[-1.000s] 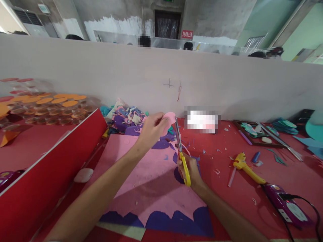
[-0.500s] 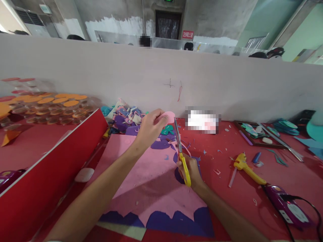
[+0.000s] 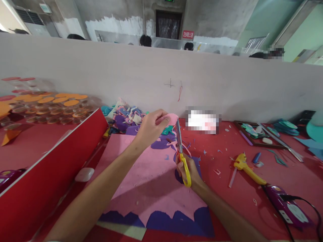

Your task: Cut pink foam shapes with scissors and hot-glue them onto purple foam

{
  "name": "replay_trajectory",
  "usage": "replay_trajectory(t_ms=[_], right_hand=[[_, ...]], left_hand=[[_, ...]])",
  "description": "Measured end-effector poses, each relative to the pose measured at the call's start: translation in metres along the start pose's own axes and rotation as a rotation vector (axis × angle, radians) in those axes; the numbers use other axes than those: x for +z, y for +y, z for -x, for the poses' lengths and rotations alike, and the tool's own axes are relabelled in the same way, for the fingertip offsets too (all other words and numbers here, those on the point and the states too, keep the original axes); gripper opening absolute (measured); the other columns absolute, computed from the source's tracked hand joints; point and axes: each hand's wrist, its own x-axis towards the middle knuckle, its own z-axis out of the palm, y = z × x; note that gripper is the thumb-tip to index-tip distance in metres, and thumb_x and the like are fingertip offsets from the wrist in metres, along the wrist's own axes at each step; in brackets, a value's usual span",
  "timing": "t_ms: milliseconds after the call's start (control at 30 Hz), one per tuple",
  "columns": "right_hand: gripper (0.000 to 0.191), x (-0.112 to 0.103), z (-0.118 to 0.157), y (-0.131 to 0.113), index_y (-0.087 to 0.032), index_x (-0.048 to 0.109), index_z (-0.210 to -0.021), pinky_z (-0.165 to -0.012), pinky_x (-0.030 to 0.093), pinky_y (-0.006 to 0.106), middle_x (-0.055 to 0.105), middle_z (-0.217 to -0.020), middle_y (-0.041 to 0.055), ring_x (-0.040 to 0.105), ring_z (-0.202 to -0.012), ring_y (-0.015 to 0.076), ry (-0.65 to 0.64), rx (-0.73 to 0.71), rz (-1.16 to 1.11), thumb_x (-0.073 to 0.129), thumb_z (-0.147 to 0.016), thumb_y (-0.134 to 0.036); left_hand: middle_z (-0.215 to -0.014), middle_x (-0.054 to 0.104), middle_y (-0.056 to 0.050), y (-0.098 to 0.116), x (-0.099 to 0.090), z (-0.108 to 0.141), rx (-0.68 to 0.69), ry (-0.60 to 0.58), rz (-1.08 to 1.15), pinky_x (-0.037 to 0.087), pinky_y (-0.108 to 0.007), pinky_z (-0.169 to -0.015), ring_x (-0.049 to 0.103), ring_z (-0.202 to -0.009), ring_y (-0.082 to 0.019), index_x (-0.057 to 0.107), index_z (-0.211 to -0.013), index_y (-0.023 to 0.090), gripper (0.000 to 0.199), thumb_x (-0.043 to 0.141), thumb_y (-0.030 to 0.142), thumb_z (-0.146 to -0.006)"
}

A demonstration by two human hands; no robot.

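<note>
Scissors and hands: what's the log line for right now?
left hand: holds pink piece | right hand: holds scissors | blades: at piece's edge | below: pink sheet

There are two hands [image 3: 150,127], one pair of yellow-handled scissors [image 3: 182,158], one glue gun [image 3: 248,168] and one red sign [image 3: 188,34].

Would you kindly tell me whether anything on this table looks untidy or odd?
Yes: small scraps lie strewn over the red tabletop between the scissors and yellow glue gun, looking untidy because they lie loose, away from the heaped offcuts.
</note>
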Motion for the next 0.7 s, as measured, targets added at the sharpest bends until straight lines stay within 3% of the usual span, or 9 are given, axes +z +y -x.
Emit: replay_trajectory(t_ms=[300,500,700], right_hand=[[0.060,0.000,-0.004,0.026,-0.020,0.058,-0.087,-0.040,0.030,0.024,0.051,-0.075,0.0004,0.036,-0.052,0.0095,-0.022,-0.086,-0.071,0.057,-0.085,-0.080],[0.058,0.001,-0.007,0.027,-0.020,0.062,-0.090,-0.042,0.031,0.023,0.052,-0.079,0.0013,0.037,-0.056,0.0102,-0.026,-0.129,-0.096,0.059,-0.087,-0.078],[0.070,0.006,-0.006,0.021,-0.022,0.065,-0.108,-0.041,0.033,0.022,0.057,-0.086,0.0025,0.039,-0.055,0.0092,-0.030,-0.037,-0.238,0.066,-0.076,-0.084]], left_hand=[[-0.071,0.057,0.001,0.002,0.004,0.001,0.035,-0.088,-0.034,0.036,-0.028,-0.065,0.052,-0.068,-0.013,0.065,-0.083,0.017,0.020,0.055,0.031,-0.093],[-0.071,0.058,0.002,0.004,0.003,0.001,0.048,-0.103,-0.040,0.038,-0.027,-0.066,0.052,-0.069,-0.013,0.064,-0.083,0.017,0.020,0.054,0.031,-0.094],[-0.073,0.058,0.002,0.004,0.003,0.002,0.065,-0.082,-0.030,0.038,-0.027,-0.068,0.053,-0.070,-0.013,0.063,-0.085,0.018,0.018,0.054,0.030,-0.095]])
